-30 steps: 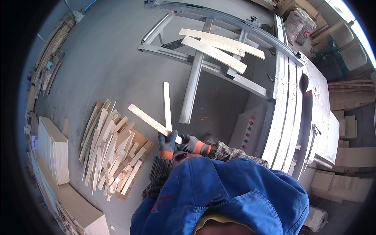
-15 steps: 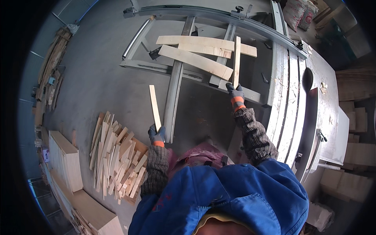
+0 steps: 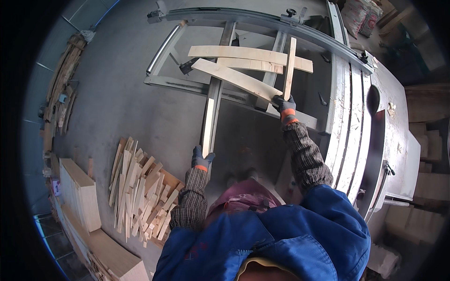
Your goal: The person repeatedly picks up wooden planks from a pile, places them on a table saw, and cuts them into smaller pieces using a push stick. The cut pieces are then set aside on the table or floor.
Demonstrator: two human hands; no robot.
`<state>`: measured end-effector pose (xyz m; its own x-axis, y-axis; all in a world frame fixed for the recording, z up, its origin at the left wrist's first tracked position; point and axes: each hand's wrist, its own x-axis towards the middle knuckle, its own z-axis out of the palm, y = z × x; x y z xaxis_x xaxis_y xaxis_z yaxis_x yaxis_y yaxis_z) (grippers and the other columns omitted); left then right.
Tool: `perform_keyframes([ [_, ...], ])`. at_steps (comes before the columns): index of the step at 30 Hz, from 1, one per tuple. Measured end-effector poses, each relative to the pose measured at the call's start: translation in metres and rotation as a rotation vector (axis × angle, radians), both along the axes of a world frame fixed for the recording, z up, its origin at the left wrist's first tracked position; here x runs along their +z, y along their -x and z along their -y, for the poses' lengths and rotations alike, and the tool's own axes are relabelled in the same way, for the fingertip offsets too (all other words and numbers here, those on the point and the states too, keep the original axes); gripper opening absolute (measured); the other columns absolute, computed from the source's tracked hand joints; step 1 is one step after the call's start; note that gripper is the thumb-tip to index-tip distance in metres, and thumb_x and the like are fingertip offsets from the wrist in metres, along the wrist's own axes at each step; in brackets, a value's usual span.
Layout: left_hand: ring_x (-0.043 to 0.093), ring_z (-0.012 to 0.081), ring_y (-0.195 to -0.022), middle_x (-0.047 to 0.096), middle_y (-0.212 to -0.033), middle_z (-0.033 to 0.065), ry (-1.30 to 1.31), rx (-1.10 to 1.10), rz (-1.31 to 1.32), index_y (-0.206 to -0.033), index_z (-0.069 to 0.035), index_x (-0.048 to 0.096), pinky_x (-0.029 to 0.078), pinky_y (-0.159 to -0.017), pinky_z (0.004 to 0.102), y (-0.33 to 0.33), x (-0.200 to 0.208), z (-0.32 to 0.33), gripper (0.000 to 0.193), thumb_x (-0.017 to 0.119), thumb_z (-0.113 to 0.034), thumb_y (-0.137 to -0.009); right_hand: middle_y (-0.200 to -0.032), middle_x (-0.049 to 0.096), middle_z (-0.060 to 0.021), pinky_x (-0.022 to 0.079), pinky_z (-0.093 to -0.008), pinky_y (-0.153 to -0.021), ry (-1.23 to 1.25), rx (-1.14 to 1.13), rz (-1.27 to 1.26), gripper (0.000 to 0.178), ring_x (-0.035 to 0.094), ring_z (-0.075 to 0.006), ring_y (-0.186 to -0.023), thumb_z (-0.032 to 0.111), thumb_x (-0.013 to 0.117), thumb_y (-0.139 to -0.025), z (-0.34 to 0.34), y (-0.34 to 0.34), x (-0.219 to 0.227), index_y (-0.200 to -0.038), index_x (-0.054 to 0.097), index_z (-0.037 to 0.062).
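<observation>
My left hand [image 3: 202, 157], in a dark glove with an orange cuff, is closed round the lower end of a narrow pale wood strip [image 3: 208, 126]. That strip points away from me, over a metal bar of the saw's frame. My right hand [image 3: 285, 107], gloved alike, grips the near end of another upright-looking wood strip [image 3: 290, 65]. Its fingers also meet the near end of a wider, slanting wood board [image 3: 236, 78]; whether they grip that board I cannot tell. Behind it, a long curved board [image 3: 248, 53] and a shorter board [image 3: 251, 64] rest across the metal frame [image 3: 213, 93].
A heap of wood offcuts [image 3: 143, 192] lies on the floor at my left, beside a pale wooden block [image 3: 79, 192]. To the right stands the grooved saw table [image 3: 344, 112]. A metal rail [image 3: 253, 15] crosses the far side. Sacks [image 3: 358, 18] stand at far right.
My left hand has moved right with its strip, which now overlies the metal bar. My right hand has come against the slanting board's near end, and that end has shifted slightly toward me.
</observation>
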<state>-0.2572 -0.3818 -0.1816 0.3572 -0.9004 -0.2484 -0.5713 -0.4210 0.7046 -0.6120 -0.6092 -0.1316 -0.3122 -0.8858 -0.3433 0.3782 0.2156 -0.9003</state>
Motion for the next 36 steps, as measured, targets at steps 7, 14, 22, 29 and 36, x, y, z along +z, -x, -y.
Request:
perform_keyframes([
  [7,0.048,0.0377,-0.116,0.047,-0.127,0.0221,0.042,-0.057,0.18,-0.128,0.001,0.041,0.041,-0.096,0.0418,0.01,0.01,0.007,0.071,0.076,-0.027,-0.072,-0.071,0.059,0.0013,0.045,-0.0257,-0.053,0.111,-0.169,-0.137,0.022,0.056,-0.011,-0.061,0.003,0.076,-0.069,-0.139,0.063,0.03,-0.081,0.059,0.0102],
  [14,0.05,0.0379,-0.112,0.048,-0.123,0.0219,0.052,-0.122,0.152,-0.126,-0.003,0.04,0.044,-0.093,0.0429,0.006,0.011,0.007,0.069,0.075,-0.03,-0.073,-0.084,0.058,-0.0019,0.053,-0.033,-0.068,0.017,-0.416,0.009,0.023,0.059,-0.0167,-0.076,0.004,0.069,-0.074,-0.351,0.1,0.094,-0.091,0.055,0.0115],
  [22,0.048,0.0379,-0.115,0.046,-0.127,0.0228,0.031,-0.17,0.12,-0.13,-0.004,0.038,0.043,-0.094,0.0441,0.009,0.032,0.004,0.07,0.073,-0.03,-0.075,-0.084,0.059,-0.003,0.056,-0.0341,-0.069,0.079,-0.872,0.022,0.023,0.061,-0.0181,-0.076,-0.001,0.067,-0.074,-0.528,0.134,0.088,-0.091,0.055,0.0087],
  [29,0.049,0.0388,-0.114,0.046,-0.126,0.0247,0.079,-0.407,0.421,-0.129,-0.003,0.038,0.043,-0.094,0.0445,-0.024,-0.003,0.002,0.065,0.07,-0.03,-0.079,-0.082,0.059,-0.0025,0.056,-0.0348,-0.069,0.085,-1.201,0.005,0.026,0.061,-0.0183,-0.074,0.001,0.071,-0.073,-0.59,0.174,0.083,-0.09,0.054,0.0113],
  [36,0.057,0.0371,-0.095,0.058,-0.101,0.0213,0.094,-0.056,0.513,-0.1,0.001,0.058,0.049,-0.079,0.046,-0.007,0.009,-0.01,0.044,0.072,-0.03,-0.073,-0.081,0.058,-0.002,0.054,-0.0388,-0.069,0.131,-1.409,-0.013,0.026,0.059,-0.0182,-0.075,0.002,0.072,-0.072,-0.618,0.251,0.047,-0.089,0.055,0.0118],
])
